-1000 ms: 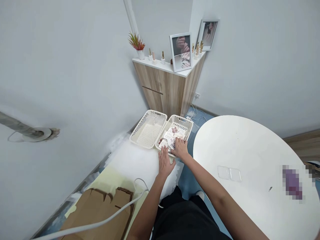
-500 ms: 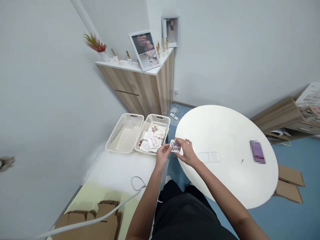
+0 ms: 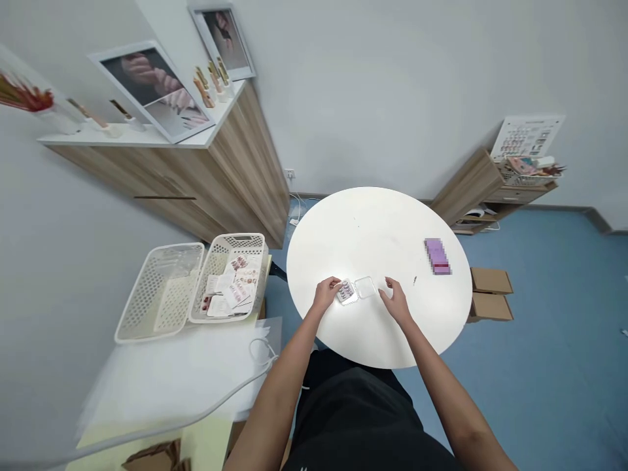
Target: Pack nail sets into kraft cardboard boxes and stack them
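My left hand (image 3: 324, 294) rests at the near edge of the round white table (image 3: 373, 229), gripping a small card of nail designs (image 3: 346, 292) by its left side. Just to the right of the card lies a clear plastic case (image 3: 364, 287), apparently touching it. My right hand (image 3: 395, 302) is open, fingers apart, holding nothing, a little to the right of the case. A pixelated purple object (image 3: 437, 256) lies farther across the table.
To the left stand an empty cream plastic basket (image 3: 159, 292) and a second basket (image 3: 235, 245) filled with printed cards. A white-covered bench (image 3: 167, 373) with a cable lies below them. A wooden cabinet (image 3: 167, 170) stands behind, and cardboard pieces (image 3: 490, 294) lie on the blue floor.
My view has swung left and back, showing more of the room. My right hand has let go of the card, and my left hand has brought it down beside the clear case.
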Tool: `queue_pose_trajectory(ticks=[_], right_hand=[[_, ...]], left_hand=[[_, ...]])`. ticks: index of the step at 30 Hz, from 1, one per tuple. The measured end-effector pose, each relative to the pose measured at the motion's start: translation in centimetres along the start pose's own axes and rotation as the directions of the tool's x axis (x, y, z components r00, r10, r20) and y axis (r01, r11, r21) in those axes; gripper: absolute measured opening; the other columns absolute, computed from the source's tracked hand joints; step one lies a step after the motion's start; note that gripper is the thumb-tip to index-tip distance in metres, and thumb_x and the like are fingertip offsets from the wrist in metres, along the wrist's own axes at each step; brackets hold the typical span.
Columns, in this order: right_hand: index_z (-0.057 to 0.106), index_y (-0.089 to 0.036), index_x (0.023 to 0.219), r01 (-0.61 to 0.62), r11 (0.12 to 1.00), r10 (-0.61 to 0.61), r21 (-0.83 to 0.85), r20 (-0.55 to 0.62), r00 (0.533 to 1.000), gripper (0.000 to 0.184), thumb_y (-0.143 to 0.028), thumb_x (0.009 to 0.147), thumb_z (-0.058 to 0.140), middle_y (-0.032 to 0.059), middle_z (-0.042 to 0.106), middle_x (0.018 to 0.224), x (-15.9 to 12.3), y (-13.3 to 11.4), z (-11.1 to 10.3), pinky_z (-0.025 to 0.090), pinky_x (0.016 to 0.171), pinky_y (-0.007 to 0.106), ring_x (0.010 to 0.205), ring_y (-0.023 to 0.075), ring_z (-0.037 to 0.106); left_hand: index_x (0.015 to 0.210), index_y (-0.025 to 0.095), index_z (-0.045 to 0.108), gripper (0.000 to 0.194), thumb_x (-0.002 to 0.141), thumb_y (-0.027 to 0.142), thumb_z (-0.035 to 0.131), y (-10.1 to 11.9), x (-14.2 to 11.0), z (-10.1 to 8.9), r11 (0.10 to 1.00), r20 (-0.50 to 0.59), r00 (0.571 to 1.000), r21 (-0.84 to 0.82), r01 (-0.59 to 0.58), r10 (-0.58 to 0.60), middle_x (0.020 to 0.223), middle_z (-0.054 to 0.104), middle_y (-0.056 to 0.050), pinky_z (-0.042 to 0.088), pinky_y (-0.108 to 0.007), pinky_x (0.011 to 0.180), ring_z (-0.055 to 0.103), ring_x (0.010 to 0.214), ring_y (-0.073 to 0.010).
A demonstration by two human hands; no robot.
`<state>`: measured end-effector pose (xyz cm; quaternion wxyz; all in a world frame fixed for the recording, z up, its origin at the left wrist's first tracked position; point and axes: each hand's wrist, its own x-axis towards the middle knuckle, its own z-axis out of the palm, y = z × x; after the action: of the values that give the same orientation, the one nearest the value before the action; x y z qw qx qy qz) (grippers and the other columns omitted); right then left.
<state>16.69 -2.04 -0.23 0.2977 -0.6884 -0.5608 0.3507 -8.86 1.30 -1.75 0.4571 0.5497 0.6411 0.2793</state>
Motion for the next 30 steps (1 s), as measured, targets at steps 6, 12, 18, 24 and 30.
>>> queue_pose_trajectory(ticks=[6,12,18,24,30], right_hand=[[0.054,-0.022,0.125,-0.064,0.997,0.066,-0.039,0.043,0.997,0.045,-0.039,0.083,0.052,0.0099,0.058,0.127,0.5,3.5,-0.5,0.050,0.093,0.043,0.120,0.0270,0.054],[0.054,-0.020,0.127,-0.124,0.989,0.133,-0.084,0.115,0.984,0.046,-0.036,0.083,0.051,0.0104,0.057,0.128,1.3,4.3,0.3,0.048,0.095,0.041,0.117,0.0258,0.056],[0.055,-0.017,0.126,-0.284,0.957,0.291,-0.064,0.194,0.937,0.047,-0.036,0.084,0.053,0.0124,0.057,0.130,2.7,3.0,1.7,0.050,0.088,0.032,0.108,0.0214,0.062],[0.064,-0.016,0.114,-0.248,0.943,0.295,-0.221,0.215,0.931,0.034,-0.028,0.084,0.052,0.0082,0.067,0.102,4.7,1.5,3.0,0.046,0.073,0.025,0.088,0.0182,0.063],[0.073,-0.018,0.093,-0.107,0.959,0.157,-0.263,0.175,0.972,0.021,-0.018,0.084,0.053,0.0086,0.068,0.097,6.2,-0.9,3.3,0.041,0.082,0.027,0.094,0.0192,0.059]], left_hand=[[0.084,0.022,0.069,0.009,0.082,0.020,0.061,-0.8,1.2,2.7,0.985,0.026,1.000,0.172,-0.014,0.010,0.082,0.069,-0.002,0.048,-0.032,0.077,0.063,0.080,-0.0196],[0.092,0.022,0.067,0.011,0.085,0.022,0.057,-2.0,0.4,3.8,0.961,-0.041,0.992,0.254,-0.107,0.121,0.101,0.063,-0.006,0.046,-0.037,0.092,0.057,0.102,-0.0237],[0.117,0.018,0.059,0.031,0.089,0.027,0.054,-3.1,-1.4,4.7,0.996,-0.237,0.970,0.065,0.062,-0.045,0.116,0.058,-0.011,0.051,-0.038,0.090,0.060,0.100,-0.0221],[0.120,0.018,0.058,0.033,0.088,0.023,0.055,-3.0,-2.3,5.5,0.857,-0.156,0.889,-0.381,0.348,-0.430,0.120,0.060,-0.012,0.054,-0.032,0.088,0.064,0.102,-0.0191],[0.120,0.015,0.057,0.032,0.089,0.021,0.055,-2.3,-2.9,6.9,0.704,0.004,0.861,-0.575,0.417,-0.508,0.124,0.060,-0.015,0.058,-0.031,0.084,0.064,0.108,-0.0204]])
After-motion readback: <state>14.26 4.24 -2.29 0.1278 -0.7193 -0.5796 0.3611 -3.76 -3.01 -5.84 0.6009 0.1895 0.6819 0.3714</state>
